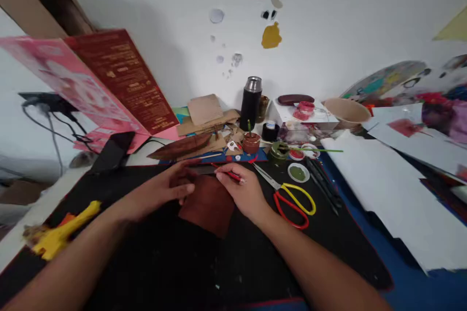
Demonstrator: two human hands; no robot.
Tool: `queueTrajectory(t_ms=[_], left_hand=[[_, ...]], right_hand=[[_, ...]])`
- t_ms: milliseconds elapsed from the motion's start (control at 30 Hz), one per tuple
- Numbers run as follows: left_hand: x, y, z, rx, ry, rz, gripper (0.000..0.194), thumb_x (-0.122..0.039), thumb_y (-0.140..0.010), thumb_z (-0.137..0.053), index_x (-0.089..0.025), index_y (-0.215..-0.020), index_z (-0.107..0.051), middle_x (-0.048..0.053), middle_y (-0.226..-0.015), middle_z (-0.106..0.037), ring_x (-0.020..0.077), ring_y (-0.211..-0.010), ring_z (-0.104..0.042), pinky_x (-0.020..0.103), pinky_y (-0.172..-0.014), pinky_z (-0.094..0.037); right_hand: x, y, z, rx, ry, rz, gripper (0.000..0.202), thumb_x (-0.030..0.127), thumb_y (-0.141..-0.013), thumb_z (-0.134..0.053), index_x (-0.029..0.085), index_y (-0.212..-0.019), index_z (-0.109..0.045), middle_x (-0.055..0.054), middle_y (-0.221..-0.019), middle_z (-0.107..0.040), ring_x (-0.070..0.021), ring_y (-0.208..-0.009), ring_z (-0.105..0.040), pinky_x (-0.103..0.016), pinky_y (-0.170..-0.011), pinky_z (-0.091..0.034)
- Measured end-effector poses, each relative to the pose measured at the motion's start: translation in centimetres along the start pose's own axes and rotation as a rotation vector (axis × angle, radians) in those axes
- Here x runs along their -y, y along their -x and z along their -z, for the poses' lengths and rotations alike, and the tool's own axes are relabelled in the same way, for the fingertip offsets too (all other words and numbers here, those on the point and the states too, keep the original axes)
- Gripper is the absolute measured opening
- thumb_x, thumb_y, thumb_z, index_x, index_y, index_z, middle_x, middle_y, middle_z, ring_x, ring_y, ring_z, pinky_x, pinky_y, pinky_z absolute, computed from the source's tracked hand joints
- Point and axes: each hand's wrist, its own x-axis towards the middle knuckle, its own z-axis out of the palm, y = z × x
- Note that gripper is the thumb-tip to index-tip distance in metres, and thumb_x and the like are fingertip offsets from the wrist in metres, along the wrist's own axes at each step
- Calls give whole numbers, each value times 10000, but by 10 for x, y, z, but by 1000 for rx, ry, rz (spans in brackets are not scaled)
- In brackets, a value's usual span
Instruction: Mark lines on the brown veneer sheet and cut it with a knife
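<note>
A reddish-brown sheet [209,206] lies on the black mat, between my two hands. My right hand [242,189] is closed on a red pencil [233,175], whose tip points left over the sheet's far edge. Along that edge lies a flat greyish ruler-like strip [203,169], partly hidden by my hands. My left hand [171,187] is at the strip's left end, thumb and fingers apart. Whether its fingertips press on the strip, I cannot tell. Scissors [279,187] with one yellow and one red handle lie open just right of my right hand.
Behind the mat stand a black thermos [251,102], a brown paint jar [251,143] and a green paint jar [279,151] with a brush across it. Dark tools [324,184] lie right, by white paper [386,194]. A yellow object [65,233] lies by my left forearm.
</note>
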Motion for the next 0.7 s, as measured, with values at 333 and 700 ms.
queueTrajectory(t_ms=[333, 700], left_hand=[[11, 7, -13, -34, -202, -98, 791, -391, -900, -725, -338, -1636, -442, 94, -1636, -578, 327, -1483, -571, 544, -1241, -456], [-15, -35, -10, 79, -545, -205, 744, -193, -840, -640, -271, -1570, -524, 88, -1571, -638, 337, -1436, -612, 551, -1243, -449]], right_hand=[[3, 7, -3, 75, 187, 92, 139, 267, -1025, -665, 245, -1027, -802, -47, -1017, -860, -214, -936, -802, -314, -827, -589], [13, 3, 16, 14, 449, 299, 204, 288, -1087, -593, 233, -1090, -789, -72, -995, -861, -228, -869, -802, -325, -793, -572]])
